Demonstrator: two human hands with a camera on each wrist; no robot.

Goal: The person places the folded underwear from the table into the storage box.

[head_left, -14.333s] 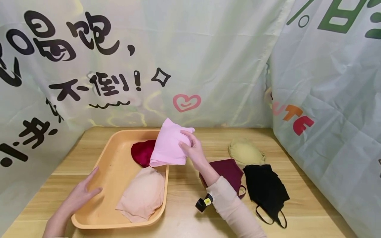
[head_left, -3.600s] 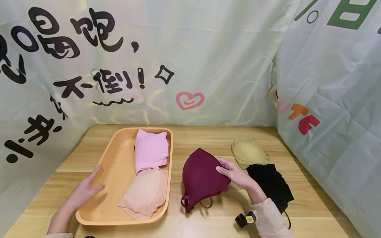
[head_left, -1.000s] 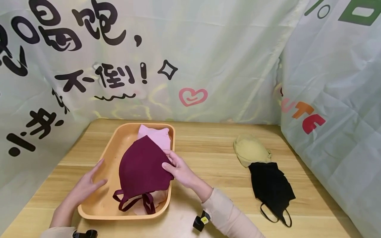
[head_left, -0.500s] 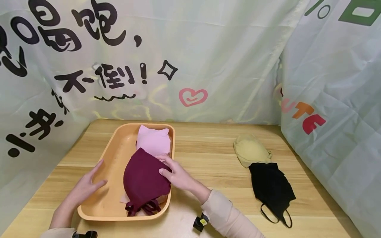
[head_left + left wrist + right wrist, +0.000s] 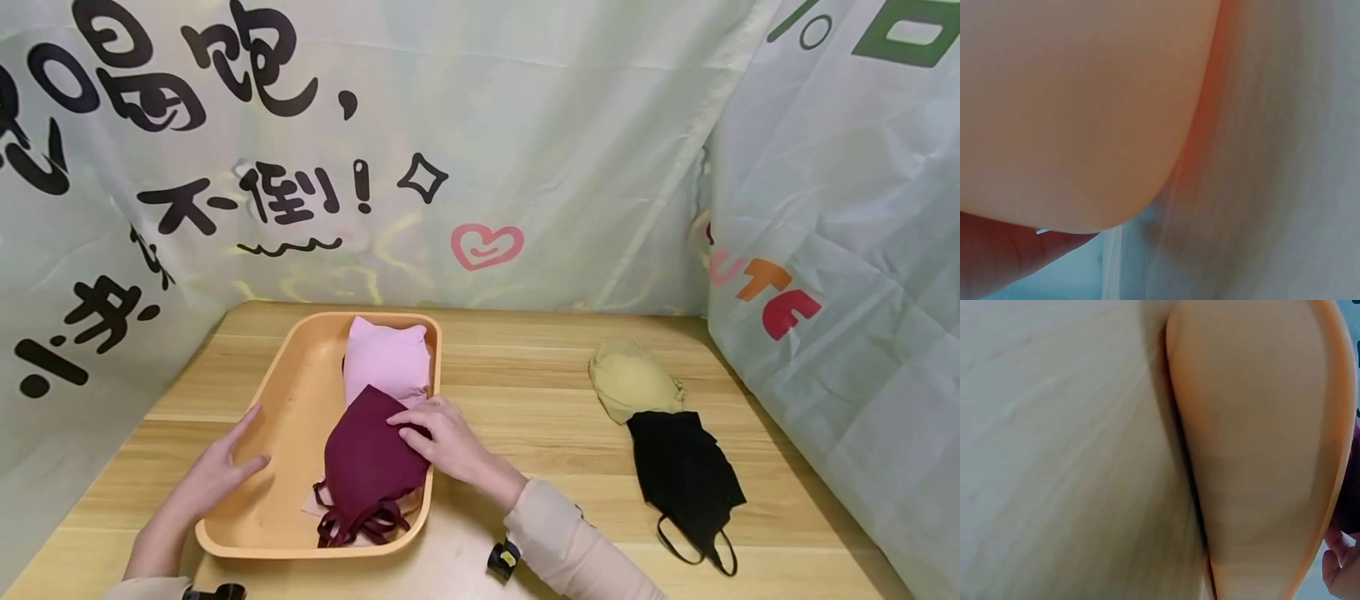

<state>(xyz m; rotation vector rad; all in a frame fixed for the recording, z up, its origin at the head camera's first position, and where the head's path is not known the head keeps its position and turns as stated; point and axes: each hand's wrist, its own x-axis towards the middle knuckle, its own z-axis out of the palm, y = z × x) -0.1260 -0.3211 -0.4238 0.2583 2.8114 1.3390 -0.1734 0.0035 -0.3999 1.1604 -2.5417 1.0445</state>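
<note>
Maroon garment (image 5: 367,454): inside the orange tray (image 5: 300,400), mostly covering a peach garment (image 5: 412,502).
Lilac garment (image 5: 386,358): also in the tray, behind the maroon one.
Table (image 5: 517,375): we see two left outside, yellow-green garment (image 5: 633,379) and black garment (image 5: 682,462); we judge the filling past halfway.
Right hand (image 5: 447,437): fingers loosely extended, touching the maroon garment's top.
Left hand (image 5: 212,477): thumb and forefinger spread wide at the tray's left rim.
</note>
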